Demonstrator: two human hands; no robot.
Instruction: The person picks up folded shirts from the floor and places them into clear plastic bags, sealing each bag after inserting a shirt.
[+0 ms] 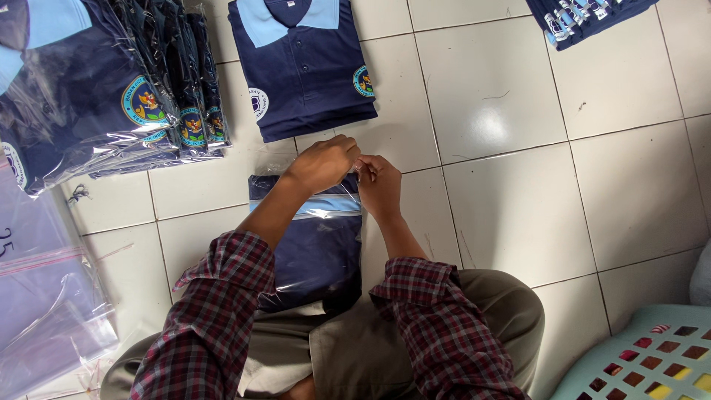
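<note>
i'm looking down at a white tiled floor [518,200] that carries everything here. up at my far left sits a stack of bagged navy shirts [96,104], each already in clear plastic, with round badges showing along the edges. next to it, further up the middle, lies a folded navy polo shirt [304,67] with a light blue collar, not bagged as far as i can tell. at the top right corner another dark bundle [585,18] pokes in, too cropped to read. a pile of empty clear bags [44,289] lies at my left, and a pale green plastic basket [644,363] sits at the lower right.

in front of my knees lies the shirt in its clear bag [311,244], navy with a light blue band, already slid inside. my left hand [322,163] and my right hand [379,185] meet at the bag's far edge, both closed in a pinch on the plastic flap there, fingertips nearly touching.

judging by this, the shirt is in and only the closing of the flap is under way; the loose polo looks unpacked yet.
</note>
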